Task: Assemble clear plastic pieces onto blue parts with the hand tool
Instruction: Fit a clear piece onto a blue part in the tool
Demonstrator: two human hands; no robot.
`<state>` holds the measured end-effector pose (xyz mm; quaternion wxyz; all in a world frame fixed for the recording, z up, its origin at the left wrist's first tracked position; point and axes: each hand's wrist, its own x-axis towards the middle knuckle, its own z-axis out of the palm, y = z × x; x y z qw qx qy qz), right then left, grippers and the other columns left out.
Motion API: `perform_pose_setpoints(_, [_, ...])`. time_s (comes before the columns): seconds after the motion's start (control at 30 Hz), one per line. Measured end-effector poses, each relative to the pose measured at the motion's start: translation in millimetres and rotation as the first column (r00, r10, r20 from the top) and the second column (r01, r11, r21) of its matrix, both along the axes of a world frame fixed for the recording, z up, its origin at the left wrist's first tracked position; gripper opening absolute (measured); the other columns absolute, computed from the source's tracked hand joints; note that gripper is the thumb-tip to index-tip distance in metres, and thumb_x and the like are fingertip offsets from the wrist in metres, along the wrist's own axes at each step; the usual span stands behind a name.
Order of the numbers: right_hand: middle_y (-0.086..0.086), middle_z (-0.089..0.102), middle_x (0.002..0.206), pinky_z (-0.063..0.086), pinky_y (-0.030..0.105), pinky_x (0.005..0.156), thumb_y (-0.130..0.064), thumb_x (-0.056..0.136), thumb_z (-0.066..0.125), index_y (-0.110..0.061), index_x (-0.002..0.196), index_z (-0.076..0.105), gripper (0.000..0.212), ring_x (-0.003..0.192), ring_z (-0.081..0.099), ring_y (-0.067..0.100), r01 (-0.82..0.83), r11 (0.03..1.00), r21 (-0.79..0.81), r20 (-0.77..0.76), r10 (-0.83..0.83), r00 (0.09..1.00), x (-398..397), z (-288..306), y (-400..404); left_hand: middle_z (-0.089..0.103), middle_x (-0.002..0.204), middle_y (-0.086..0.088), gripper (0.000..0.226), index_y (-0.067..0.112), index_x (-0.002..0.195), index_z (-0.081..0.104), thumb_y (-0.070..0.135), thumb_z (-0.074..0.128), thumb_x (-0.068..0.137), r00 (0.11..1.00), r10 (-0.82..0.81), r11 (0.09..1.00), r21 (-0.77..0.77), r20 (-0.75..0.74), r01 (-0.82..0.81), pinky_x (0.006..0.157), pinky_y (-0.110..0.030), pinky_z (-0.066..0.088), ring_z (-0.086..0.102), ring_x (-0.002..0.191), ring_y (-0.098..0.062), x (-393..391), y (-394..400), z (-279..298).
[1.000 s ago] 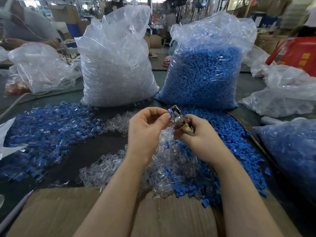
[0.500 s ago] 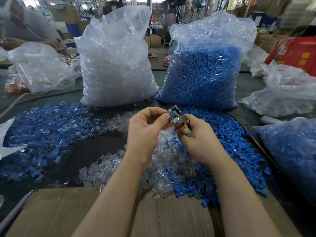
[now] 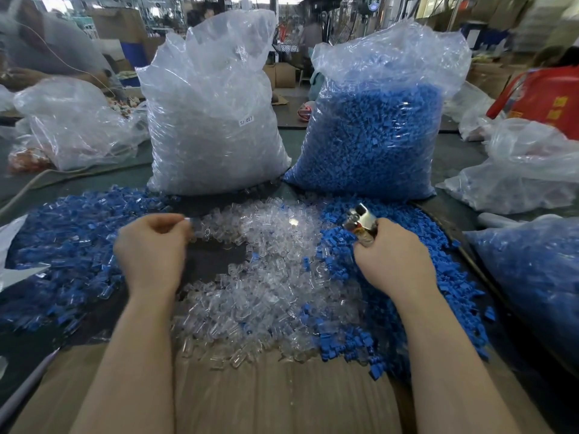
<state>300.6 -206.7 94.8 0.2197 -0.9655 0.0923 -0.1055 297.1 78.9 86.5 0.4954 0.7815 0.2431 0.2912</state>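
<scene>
Between pieces: the right hand (image 3: 393,261) grips the hand tool (image 3: 360,222) over loose blue parts (image 3: 391,302). The left hand (image 3: 153,249), fingers curled left of the clear pile (image 3: 266,296), may pinch something — too blurred to tell. Next, I judge, a fresh clear piece and blue part must meet at the tool.

Shiny silver metal hand tool (image 3: 360,219); glossy clear plastic pieces (image 3: 266,296); matt blue plastic parts (image 3: 404,261); crinkled, shiny plastic bags (image 3: 213,98); matt brown cardboard (image 3: 282,399); dark matt table (image 3: 213,261).

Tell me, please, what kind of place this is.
Probably a factory assembly bench: two big clear plastic sacks, one of transparent plastic pieces and one of small blue plastic parts, loose heaps on the dark table, stacked cardboard boxes behind.
</scene>
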Motion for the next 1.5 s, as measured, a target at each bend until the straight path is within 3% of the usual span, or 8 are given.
perform_pose_setpoints(0.13, [0.002, 0.050, 0.071, 0.026, 0.026, 0.046, -0.033, 0.090, 0.057, -0.020, 0.074, 0.039, 0.028, 0.057, 0.045, 0.017, 0.128, 0.987, -0.093, -0.105, -0.138, 0.985, -1, -4, -3, 0.074, 0.102, -0.015, 0.019, 0.007, 0.105, 0.076, 0.011, 0.067, 0.088, 0.965, 0.252, 0.962, 0.130, -0.076, -0.241, 0.084, -0.029, 0.043, 0.066, 0.096, -0.027, -11, 24, -10])
perform_pose_setpoints(0.27, [0.003, 0.052, 0.071, 0.028, 0.025, 0.045, -0.030, 0.090, 0.060, -0.018, 0.073, 0.041, 0.028, 0.056, 0.048, 0.018, 0.169, 0.976, -0.136, -0.185, -0.193, 0.964, -1, -5, -4, 0.071, 0.110, -0.019, 0.024, 0.002, 0.110, 0.073, 0.011, 0.061, 0.091, 0.959, 0.255, 0.967, 0.020, -0.126, -0.255, 0.096, -0.040, 0.051, 0.065, 0.104, -0.033, -9, 28, -17])
perform_pose_setpoints(0.4, [0.004, 0.053, 0.070, 0.029, 0.024, 0.045, -0.029, 0.089, 0.060, -0.017, 0.073, 0.042, 0.026, 0.057, 0.050, 0.019, 0.168, 0.975, -0.147, -0.207, -0.197, 0.958, -3, -6, -3, 0.064, 0.121, -0.021, 0.035, 0.003, 0.124, 0.064, 0.022, 0.062, 0.095, 0.951, 0.240, 0.969, 0.107, -0.194, -0.222, 0.098, -0.046, 0.046, 0.059, 0.112, -0.039, -7, 24, -14])
perform_pose_setpoints(0.57, [0.004, 0.052, 0.071, 0.028, 0.025, 0.047, -0.028, 0.088, 0.061, -0.017, 0.073, 0.043, 0.026, 0.058, 0.048, 0.019, 0.165, 0.979, -0.118, -0.216, -0.187, 0.958, -2, -5, -1, 0.069, 0.090, 0.007, 0.007, 0.026, 0.095, 0.073, 0.023, 0.070, 0.089, 0.974, -0.087, 0.979, 0.162, -0.210, 0.123, 0.077, -0.030, 0.043, 0.063, 0.088, -0.013, -6, -2, 3])
perform_pose_setpoints(0.67, [0.002, 0.048, 0.072, 0.027, 0.027, 0.047, -0.028, 0.089, 0.060, -0.019, 0.074, 0.038, 0.028, 0.058, 0.043, 0.018, 0.141, 0.982, -0.124, -0.168, -0.161, 0.973, -2, -9, -2, 0.067, 0.085, 0.015, 0.006, 0.030, 0.091, 0.071, 0.025, 0.072, 0.087, 0.893, -0.318, 0.915, 0.142, -0.318, 0.377, 0.066, -0.021, 0.041, 0.059, 0.079, -0.001, -2, -25, 5])
perform_pose_setpoints(0.87, [0.001, 0.045, 0.073, 0.027, 0.028, 0.048, -0.027, 0.089, 0.059, -0.018, 0.084, 0.042, 0.020, 0.059, 0.042, 0.018, 0.100, 0.986, -0.132, -0.126, -0.117, 0.985, 0, -15, -2, 0.067, 0.113, -0.005, 0.024, 0.020, 0.111, 0.069, 0.021, 0.062, 0.088, 0.639, -0.202, 0.765, 0.288, -0.742, 0.576, 0.092, -0.039, 0.054, 0.064, 0.099, -0.024, 4, -36, 3])
perform_pose_setpoints(1.13, [0.000, 0.044, 0.071, 0.028, 0.028, 0.049, -0.027, 0.087, 0.060, -0.020, 0.072, 0.037, 0.029, 0.057, 0.039, 0.017, 0.101, 0.985, -0.138, -0.130, -0.120, 0.984, 1, -18, -3, 0.071, 0.079, 0.001, 0.014, 0.014, 0.074, 0.068, 0.023, 0.071, 0.084, 0.654, -0.233, 0.809, 0.229, -0.720, 0.541, 0.079, -0.040, 0.059, 0.065, 0.074, -0.020, 2, -34, 6])
perform_pose_setpoints(1.5, [0.000, 0.048, 0.071, 0.025, 0.026, 0.046, -0.026, 0.085, 0.062, -0.020, 0.071, 0.042, 0.026, 0.056, 0.041, 0.016, 0.105, 0.986, -0.131, -0.145, -0.124, 0.982, 2, -21, -3, 0.066, 0.082, 0.005, 0.012, 0.027, 0.083, 0.061, 0.019, 0.068, 0.088, 0.744, -0.301, 0.799, 0.269, -0.597, 0.539, 0.069, -0.031, 0.053, 0.062, 0.076, -0.012, 2, -49, 4])
